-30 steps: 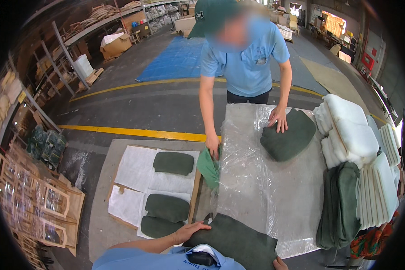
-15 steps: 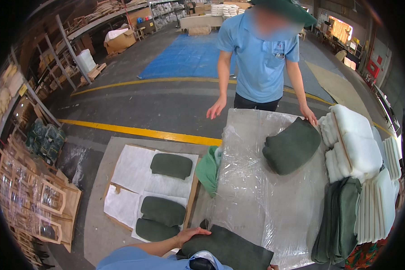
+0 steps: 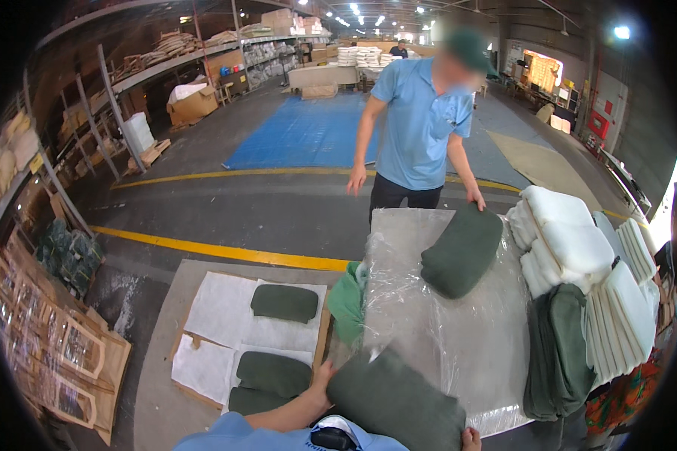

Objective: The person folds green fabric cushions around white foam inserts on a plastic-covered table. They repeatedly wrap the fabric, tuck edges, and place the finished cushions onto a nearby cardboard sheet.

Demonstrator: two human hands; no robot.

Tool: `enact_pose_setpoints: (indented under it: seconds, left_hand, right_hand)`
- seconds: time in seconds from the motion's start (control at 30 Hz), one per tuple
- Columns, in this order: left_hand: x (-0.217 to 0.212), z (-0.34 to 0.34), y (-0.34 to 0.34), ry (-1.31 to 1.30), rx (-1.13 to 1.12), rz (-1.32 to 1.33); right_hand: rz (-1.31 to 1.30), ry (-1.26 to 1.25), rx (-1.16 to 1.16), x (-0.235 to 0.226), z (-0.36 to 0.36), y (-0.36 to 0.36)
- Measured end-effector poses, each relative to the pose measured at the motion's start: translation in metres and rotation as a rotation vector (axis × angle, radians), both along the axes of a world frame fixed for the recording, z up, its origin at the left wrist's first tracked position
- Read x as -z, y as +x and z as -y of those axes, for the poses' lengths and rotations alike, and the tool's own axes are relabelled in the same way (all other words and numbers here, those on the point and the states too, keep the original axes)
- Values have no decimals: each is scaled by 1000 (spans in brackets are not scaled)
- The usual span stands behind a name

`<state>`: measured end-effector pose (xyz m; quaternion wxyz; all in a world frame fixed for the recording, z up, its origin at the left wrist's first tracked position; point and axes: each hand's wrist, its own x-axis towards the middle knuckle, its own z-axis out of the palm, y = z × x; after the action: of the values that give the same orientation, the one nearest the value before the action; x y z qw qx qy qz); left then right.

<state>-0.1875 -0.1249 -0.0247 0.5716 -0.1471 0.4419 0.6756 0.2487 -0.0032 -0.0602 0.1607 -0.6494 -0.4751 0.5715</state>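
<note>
A dark green cushion [image 3: 399, 395] slants across the near edge of the plastic-covered table [image 3: 399, 323], held between my two hands. My left hand [image 3: 324, 382] grips its left end. At its lower right corner my right hand [image 3: 471, 439] has its fingers closed on the edge; only part of that hand shows. Across the table a co-worker in a light blue shirt [image 3: 421, 124] rests one hand on another dark green cushion [image 3: 462, 252], the other hand hanging free.
Left of the table, more green cushions [image 3: 284, 302] lie on a low board with white sheets [image 3: 226, 301]. Along the table's right side stand folded green covers [image 3: 557, 353] and stacked white padding [image 3: 572, 233]. Wooden frames [image 3: 75, 353] stand far left, by shelving.
The cushion in my hands has come up and right, and my right hand shows more. The co-worker has turned and leans toward the right, one hand still on the other cushion. My view has tilted upward.
</note>
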Motion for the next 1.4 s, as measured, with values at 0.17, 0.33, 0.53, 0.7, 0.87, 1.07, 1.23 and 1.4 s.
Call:
enact_pose_setpoints:
  seconds: [0.17,0.33,0.53,0.7,0.87,1.07,1.23,1.4]
  left_hand:
    - [-108,-71,21,465,-20,-24]
    - [-133,-74,104,548,394,-647]
    - [-188,-71,63,513,803,-1302]
    - [-201,-70,98,350,1413,-1743]
    - [-98,-47,140,404,1804,-1852]
    - [-39,-42,137,550,1978,-1189]
    - [36,-51,119,679,2078,-933]
    - [39,-51,123,242,2131,-1044]
  right_hand:
    - [-494,347,429,22,11,-63]
    - [-701,618,733,35,33,-116]
    - [-403,325,212,-15,84,-68]
    - [-406,922,561,-77,38,-21]
    - [-171,798,231,-70,45,-37]
    - [271,524,-114,-7,67,19]
    - [130,691,-90,-34,59,10]
    - [79,100,-372,-63,7,12]
